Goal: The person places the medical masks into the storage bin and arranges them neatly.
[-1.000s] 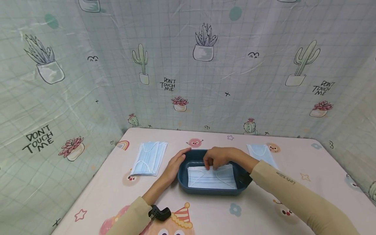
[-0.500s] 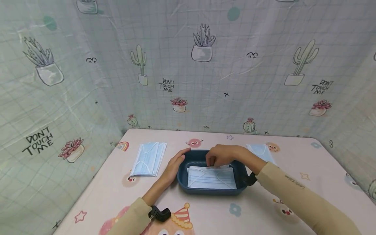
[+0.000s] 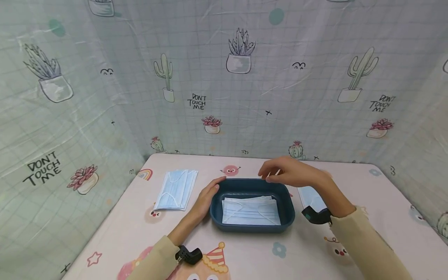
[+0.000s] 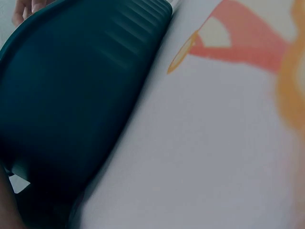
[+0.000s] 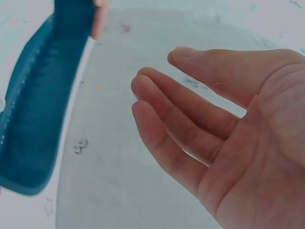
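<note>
A dark blue plastic basin (image 3: 252, 228) stands on the table with a stack of light blue face masks (image 3: 250, 212) lying flat in it, ear loops on top. My left hand (image 3: 205, 200) rests along the basin's left side, its extended fingers reaching the far left corner of the rim. Over the far right part of the rim is my right hand (image 3: 288, 171), raised and holding nothing. In the right wrist view its fingers (image 5: 167, 114) are loosely bent and apart from the thumb.
Another pile of face masks (image 3: 176, 189) lies to the left of the basin. To the right, more masks (image 3: 311, 199) are partly covered by my right forearm. A printed cloth (image 3: 217, 85) hangs behind the table (image 3: 252, 256) and along its sides.
My right hand has let go of the masks in the basin, risen out and moved back and to the right. The left hand has stayed at the basin's side.
</note>
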Demonstrator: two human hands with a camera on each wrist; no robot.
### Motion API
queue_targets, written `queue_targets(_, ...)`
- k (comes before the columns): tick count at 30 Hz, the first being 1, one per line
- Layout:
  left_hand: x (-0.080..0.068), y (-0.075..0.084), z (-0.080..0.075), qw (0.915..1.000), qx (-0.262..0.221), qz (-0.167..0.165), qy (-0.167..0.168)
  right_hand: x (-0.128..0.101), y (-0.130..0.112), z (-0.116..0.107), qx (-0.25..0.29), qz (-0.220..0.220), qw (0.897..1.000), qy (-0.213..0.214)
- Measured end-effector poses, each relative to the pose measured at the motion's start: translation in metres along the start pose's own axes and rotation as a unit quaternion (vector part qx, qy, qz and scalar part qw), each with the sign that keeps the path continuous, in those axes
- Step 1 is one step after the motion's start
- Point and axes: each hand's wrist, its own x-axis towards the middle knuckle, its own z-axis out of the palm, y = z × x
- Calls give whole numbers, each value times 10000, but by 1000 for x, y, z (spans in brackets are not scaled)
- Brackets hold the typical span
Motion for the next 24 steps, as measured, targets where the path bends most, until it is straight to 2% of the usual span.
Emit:
queue_targets(11, -1, 3, 1, 10000, -42, 14, 16, -40, 19, -11, 260, 396, 9958, 784)
queue_targets(24, -2, 5, 1, 10000, -32, -7, 48, -63, 49, -14, 764, 717, 9860, 1300)
